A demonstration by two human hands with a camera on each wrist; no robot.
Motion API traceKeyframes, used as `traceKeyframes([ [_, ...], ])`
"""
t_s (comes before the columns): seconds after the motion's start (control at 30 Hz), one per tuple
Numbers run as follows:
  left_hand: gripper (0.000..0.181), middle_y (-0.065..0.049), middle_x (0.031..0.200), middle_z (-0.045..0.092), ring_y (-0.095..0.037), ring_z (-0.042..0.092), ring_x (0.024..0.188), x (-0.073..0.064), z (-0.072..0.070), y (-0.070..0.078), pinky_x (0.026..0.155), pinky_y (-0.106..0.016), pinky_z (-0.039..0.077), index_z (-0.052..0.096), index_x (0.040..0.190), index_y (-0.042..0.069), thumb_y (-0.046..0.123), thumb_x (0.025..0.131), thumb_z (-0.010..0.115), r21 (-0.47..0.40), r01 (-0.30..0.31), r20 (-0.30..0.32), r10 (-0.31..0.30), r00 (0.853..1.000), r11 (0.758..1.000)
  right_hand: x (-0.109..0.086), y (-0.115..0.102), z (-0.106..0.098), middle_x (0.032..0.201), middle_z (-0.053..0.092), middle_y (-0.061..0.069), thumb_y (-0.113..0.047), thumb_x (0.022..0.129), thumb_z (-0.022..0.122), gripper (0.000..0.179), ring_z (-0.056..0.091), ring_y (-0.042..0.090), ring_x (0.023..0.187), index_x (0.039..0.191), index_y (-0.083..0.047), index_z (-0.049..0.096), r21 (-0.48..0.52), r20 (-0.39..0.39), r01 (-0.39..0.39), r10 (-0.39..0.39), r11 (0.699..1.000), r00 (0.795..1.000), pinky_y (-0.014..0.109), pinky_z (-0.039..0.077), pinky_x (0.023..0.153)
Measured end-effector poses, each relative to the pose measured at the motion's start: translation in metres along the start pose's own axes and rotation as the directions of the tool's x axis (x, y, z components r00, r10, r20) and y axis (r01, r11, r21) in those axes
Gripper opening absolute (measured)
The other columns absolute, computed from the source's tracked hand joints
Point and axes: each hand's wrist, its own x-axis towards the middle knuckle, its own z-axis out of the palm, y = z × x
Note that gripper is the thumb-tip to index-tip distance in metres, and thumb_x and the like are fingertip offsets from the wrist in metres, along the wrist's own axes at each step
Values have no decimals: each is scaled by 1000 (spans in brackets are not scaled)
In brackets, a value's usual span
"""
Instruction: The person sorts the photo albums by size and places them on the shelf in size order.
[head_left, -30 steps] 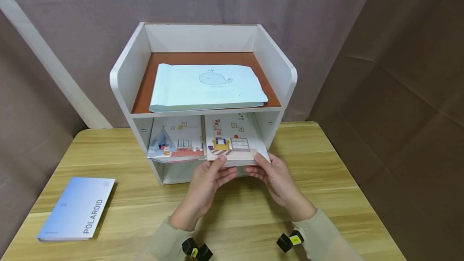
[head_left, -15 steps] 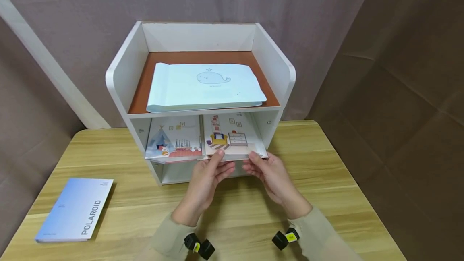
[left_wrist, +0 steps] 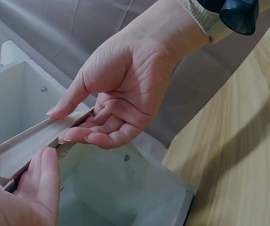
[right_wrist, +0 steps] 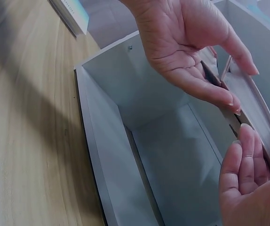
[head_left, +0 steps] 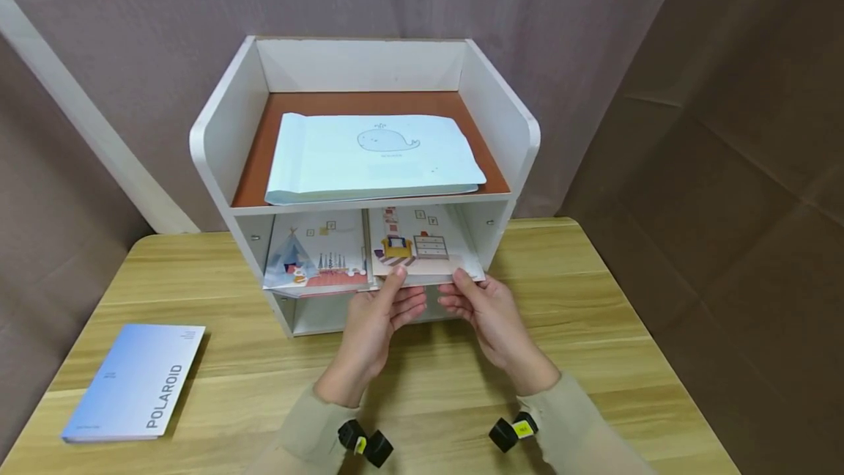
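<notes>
An open picture book [head_left: 428, 264] lies flat on the white shelf unit's [head_left: 501, 119] middle level. Its left page shows a tent, its right page a yellow sofa and drawers. At the right half's front edge, my left hand [head_left: 367, 336] has its thumb on top and fingers underneath. My right hand [head_left: 504, 332] pinches the same edge near the right corner in the same way. Both wrist views show the book's edge between thumbs and fingers, with the right hand [left_wrist: 125, 89] in the left wrist view and the left hand [right_wrist: 186, 47] in the right. The book's back part is hidden under the top board.
A pale blue book with a whale drawing [head_left: 376, 160] lies on the brown top board [head_left: 369, 102]. At the left of the wooden table [head_left: 264, 402] lies a blue-white POLAROID book [head_left: 135, 383]. Beneath the middle shelf is a lower compartment [right_wrist: 168, 155]. Curtains hang behind.
The book's right half has slid slightly back into the shelf, with both hands following it forward. Its front edge now sits nearly level with the left half. The whale book stays on top.
</notes>
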Motion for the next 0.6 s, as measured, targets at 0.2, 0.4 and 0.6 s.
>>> traceKeyframes([
  [0.2,62,-23,102,68,-30,69,93,-2,-1,-1,83,-40,55,59,113,-10,47,89,66,31,-11,7,11,1000,999,-1,2,0,95,69,13,-34,94,64,40,68,18,80,109,2,57,-45,-15,14,-15,999,1000,34,56,78],
  [0.4,66,-21,113,66,-31,66,101,-6,-5,-5,82,-40,55,52,121,-9,48,90,64,153,-29,18,26,1000,988,-4,8,-2,107,64,24,-28,95,64,39,66,26,93,116,4,54,-182,-26,50,-56,982,998,44,54,85],
  [0.6,64,-23,117,61,-31,65,103,-12,-11,-7,85,-43,54,47,126,-9,39,90,68,239,-80,18,78,997,968,-7,14,-2,107,62,24,-19,93,67,34,63,29,98,114,5,55,-272,-31,91,-103,958,994,40,55,83],
])
